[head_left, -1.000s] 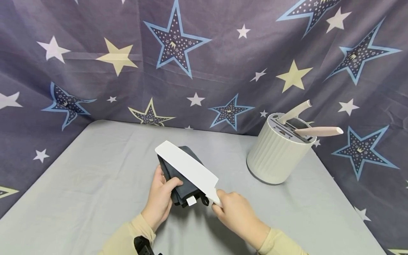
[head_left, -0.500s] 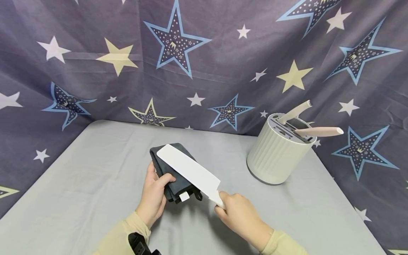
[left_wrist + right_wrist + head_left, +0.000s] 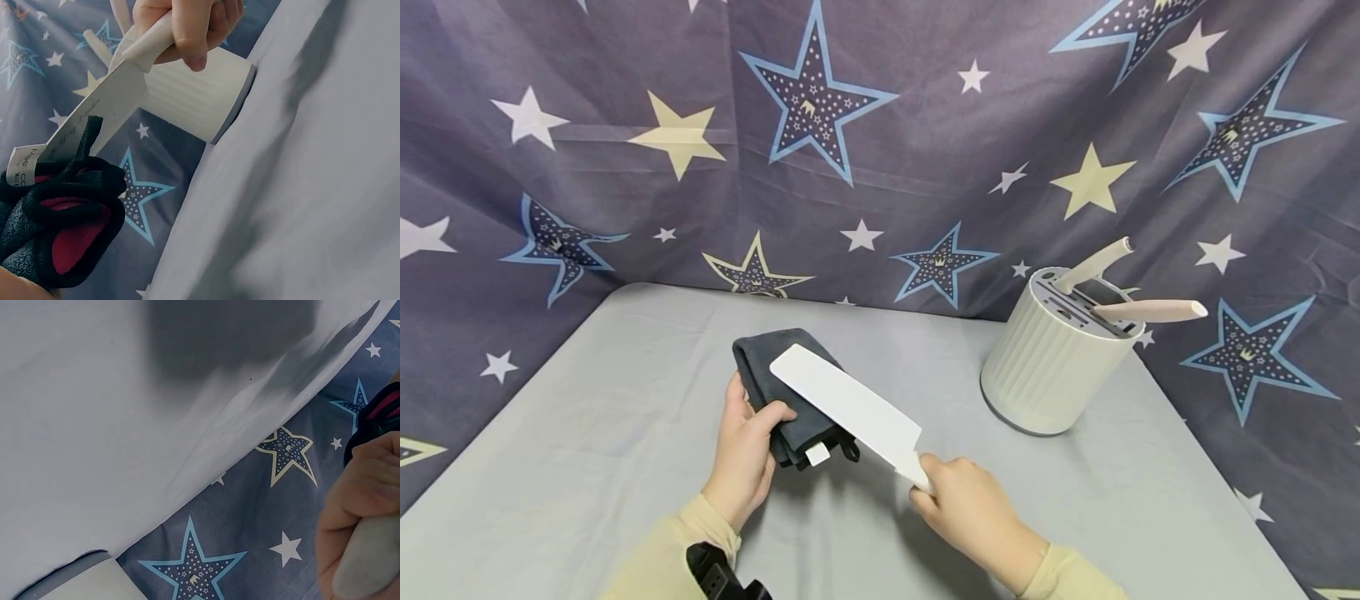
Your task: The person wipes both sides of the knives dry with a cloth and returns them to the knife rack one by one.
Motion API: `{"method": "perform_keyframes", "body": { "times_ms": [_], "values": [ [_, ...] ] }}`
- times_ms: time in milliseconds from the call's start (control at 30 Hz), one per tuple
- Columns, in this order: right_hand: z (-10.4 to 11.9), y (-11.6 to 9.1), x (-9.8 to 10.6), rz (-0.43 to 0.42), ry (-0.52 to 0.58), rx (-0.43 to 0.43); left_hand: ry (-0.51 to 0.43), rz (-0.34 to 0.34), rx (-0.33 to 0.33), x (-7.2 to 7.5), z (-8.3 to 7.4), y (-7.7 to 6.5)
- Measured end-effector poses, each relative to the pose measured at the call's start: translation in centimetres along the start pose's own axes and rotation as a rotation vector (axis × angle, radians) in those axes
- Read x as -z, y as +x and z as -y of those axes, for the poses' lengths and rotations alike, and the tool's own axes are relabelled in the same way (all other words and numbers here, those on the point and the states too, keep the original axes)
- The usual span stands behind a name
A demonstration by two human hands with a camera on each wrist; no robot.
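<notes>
A folded dark grey cloth (image 3: 782,392) with a white tag and a black loop is gripped by my left hand (image 3: 745,450), thumb on top. My right hand (image 3: 973,512) holds a white-bladed cleaver (image 3: 850,400) by its pale handle (image 3: 156,44). The blade lies across the cloth's upper right part in the head view, its tip end over the cloth. Pink inner layers show in the cloth's folds (image 3: 78,240) in the left wrist view. In the right wrist view the right hand's fingers (image 3: 350,506) wrap the handle end.
A ribbed cream knife block (image 3: 1048,358) stands at the right of the table, with a beige knife handle (image 3: 1093,265) and a pinkish one (image 3: 1153,310) sticking out. The table has a pale grey cover (image 3: 587,433). A star-patterned curtain (image 3: 880,150) hangs behind.
My left hand has moved left with the cloth, sliding it along under the blade away from the handle. The cleaver has shifted only slightly right and down.
</notes>
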State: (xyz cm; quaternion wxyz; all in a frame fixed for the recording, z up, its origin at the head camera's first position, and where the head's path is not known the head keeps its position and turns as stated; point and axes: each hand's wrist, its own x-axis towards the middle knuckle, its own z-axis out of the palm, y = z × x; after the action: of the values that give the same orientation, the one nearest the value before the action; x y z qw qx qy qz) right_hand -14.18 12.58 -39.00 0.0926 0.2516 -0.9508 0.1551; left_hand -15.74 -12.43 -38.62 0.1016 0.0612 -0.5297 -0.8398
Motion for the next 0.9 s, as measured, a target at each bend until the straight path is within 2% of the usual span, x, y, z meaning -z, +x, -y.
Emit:
{"method": "perform_keyframes", "body": {
  "times_ms": [533,767,900],
  "values": [
    [-0.2,0.1,0.8,-0.012,-0.052,0.008,0.000,-0.023,-0.057,0.7,-1.7,0.4],
    [0.1,0.2,0.8,-0.029,-0.050,0.005,-0.039,-0.039,-0.023,0.4,-1.7,0.2],
    [0.3,0.4,0.9,-0.041,-0.038,0.008,-0.022,-0.030,0.002,0.2,-1.9,-0.2]
  ]
}}
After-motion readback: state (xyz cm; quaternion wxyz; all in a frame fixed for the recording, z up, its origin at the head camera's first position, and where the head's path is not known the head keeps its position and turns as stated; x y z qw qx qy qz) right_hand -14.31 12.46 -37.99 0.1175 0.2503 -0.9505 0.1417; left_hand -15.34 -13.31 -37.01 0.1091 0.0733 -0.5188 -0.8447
